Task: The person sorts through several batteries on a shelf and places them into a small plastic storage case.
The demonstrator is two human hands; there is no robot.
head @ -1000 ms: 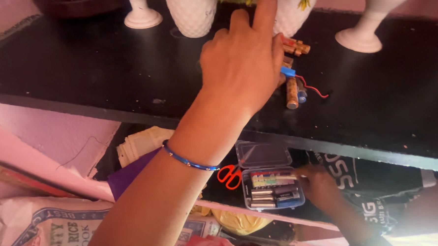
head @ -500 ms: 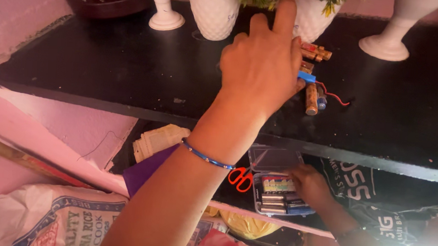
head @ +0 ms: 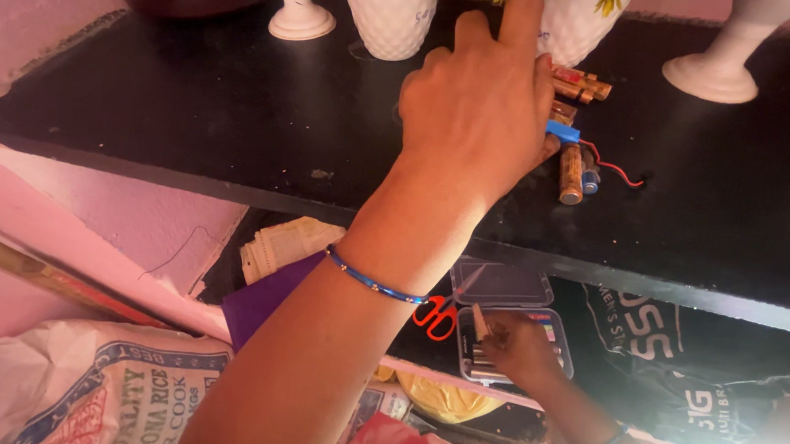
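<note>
Lying on the black shelf (head: pixel 196 107) are a few batteries (head: pixel 572 172), and they are the things the left hand (head: pixel 475 110) is busy with. One gold battery sits with its long side running toward the front edge of the shelf and away from it, and a blue battery (head: pixel 590 177) lies just beside it the same way. More gold and red batteries (head: pixel 583 84) lie farther back, tilted, with their ends pointing to the right. A small blue clip (head: pixel 562 132) with a thin red wire (head: pixel 618 168) touches the left hand at its thumb side; the wire curls off to the right. The left hand covers part of the pile, its first finger sticks straight up and the other fingers are bent, so I cannot tell if it grips anything. A blue bangle (head: pixel 374 286) rings that wrist. Behind the hand stand white pots (head: pixel 391 18) and white vase feet (head: pixel 710 78) in a row. Down below, on a lower shelf, the right hand (head: pixel 514 343) pinches a small battery (head: pixel 479 322) over a clear plastic box (head: pixel 554 331) with its lid open. Orange scissors (head: pixel 435 317) lie just beside the box, near a purple sheet (head: pixel 258 300) and folded paper (head: pixel 279 244). A dark printed bag (head: pixel 665 331) is on the right, a white rice sack (head: pixel 95 386) is lower left, and the wall (head: pixel 102 218) is pink.
</note>
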